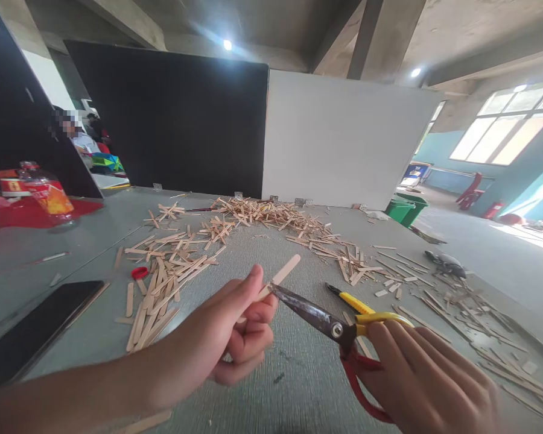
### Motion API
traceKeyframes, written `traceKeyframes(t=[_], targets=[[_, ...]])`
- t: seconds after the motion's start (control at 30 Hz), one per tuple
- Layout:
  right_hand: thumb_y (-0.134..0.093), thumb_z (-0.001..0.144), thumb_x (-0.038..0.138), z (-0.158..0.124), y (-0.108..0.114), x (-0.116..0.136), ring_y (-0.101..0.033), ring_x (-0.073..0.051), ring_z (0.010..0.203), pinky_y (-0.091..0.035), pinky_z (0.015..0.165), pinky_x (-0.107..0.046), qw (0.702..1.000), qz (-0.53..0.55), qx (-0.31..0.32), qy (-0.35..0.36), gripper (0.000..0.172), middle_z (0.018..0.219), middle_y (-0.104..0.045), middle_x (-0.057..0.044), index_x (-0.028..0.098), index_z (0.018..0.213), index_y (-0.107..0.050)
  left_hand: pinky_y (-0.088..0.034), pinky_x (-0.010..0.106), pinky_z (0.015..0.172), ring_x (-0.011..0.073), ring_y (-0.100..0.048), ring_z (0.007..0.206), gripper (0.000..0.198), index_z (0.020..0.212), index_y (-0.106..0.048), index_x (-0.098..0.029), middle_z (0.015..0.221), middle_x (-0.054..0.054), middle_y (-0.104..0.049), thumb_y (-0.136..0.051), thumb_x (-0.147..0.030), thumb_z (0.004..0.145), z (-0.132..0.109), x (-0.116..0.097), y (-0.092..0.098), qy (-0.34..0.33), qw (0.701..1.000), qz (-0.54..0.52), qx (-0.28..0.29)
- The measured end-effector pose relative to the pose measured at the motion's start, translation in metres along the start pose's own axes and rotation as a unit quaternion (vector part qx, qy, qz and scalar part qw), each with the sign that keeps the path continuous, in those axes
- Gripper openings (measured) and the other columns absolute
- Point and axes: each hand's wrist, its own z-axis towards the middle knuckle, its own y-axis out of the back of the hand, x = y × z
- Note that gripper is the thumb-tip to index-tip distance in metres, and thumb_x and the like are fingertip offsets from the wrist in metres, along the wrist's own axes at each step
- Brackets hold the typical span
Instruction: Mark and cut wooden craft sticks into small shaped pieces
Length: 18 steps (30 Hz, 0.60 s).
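Note:
Between the thumb and bent fingers of my left hand (pixel 242 325) is a flat wooden craft stick (pixel 287 270), its rounded end pointing up and to the right. My right hand (pixel 425 374) grips a pair of scissors (pixel 310 310) by its handles, one yellow and one red. The dark blades reach left, and their tips meet the stick just beside my left thumb. Whether the blades are fully closed on it, I cannot tell. Behind the scissors lies a yellow utility knife (pixel 355 302) on the table.
Loose craft sticks (pixel 262 214) lie in an arc across the grey table (pixel 271 374). A phone (pixel 40 325), a red ring (pixel 140 273) and a drink bottle (pixel 49 193) are at left. Wood scraps (pixel 470 313) litter the right. Black and white panels (pixel 339 132) stand behind; a person sits far left.

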Motion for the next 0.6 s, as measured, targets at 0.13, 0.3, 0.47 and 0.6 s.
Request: traceKeyframes(t=[0.13, 0.3, 0.47, 0.6], targets=[[-0.057, 0.106, 0.019, -0.002, 0.000, -0.001, -0.077, -0.025, 0.069, -0.057, 0.071, -0.038, 1.000, -0.002, -0.006, 0.009, 0.014, 0.084, -0.080, -0.012, 0.009, 0.106, -0.067, -0.006, 0.020, 0.041, 0.0077, -0.006, 0.046, 0.062, 0.071, -0.025, -0.024, 0.053, -0.012, -0.015, -0.037, -0.076, 0.103, 0.003, 0.000, 0.002, -0.007, 1.000, 0.013, -0.009], [-0.051, 0.103, 0.018, 0.004, -0.005, 0.002, -0.068, -0.017, 0.051, -0.049, 0.050, -0.029, 0.996, 0.039, 0.015, -0.078, 0.023, 0.068, -0.071, -0.003, 0.018, 0.085, -0.066, -0.006, 0.021, 0.041, 0.0076, -0.007, 0.044, 0.058, 0.070, -0.026, -0.024, 0.053, -0.011, -0.016, -0.035, -0.069, 0.106, 0.008, -0.001, 0.009, -0.015, 1.000, 0.016, -0.019], [-0.060, 0.101, 0.041, 0.015, -0.005, 0.006, -0.041, -0.011, 0.034, -0.035, 0.033, -0.025, 0.960, 0.147, 0.106, -0.211, 0.048, 0.043, -0.048, 0.006, 0.026, 0.056, -0.050, -0.008, 0.022, 0.041, 0.0087, -0.009, 0.045, 0.050, 0.072, -0.030, -0.024, 0.056, -0.011, -0.017, -0.034, -0.058, 0.109, 0.008, -0.002, 0.012, -0.020, 0.999, 0.014, -0.025], [-0.056, 0.099, 0.065, 0.020, 0.011, 0.014, -0.051, -0.014, 0.041, -0.047, 0.037, -0.024, 0.912, 0.249, 0.154, -0.286, 0.054, 0.050, -0.059, 0.003, 0.025, 0.063, -0.061, -0.020, 0.022, 0.047, 0.0105, -0.017, 0.052, 0.045, 0.074, -0.036, -0.023, 0.062, -0.009, -0.025, -0.040, -0.049, 0.111, 0.004, -0.004, 0.004, -0.026, 0.993, 0.089, -0.078]])
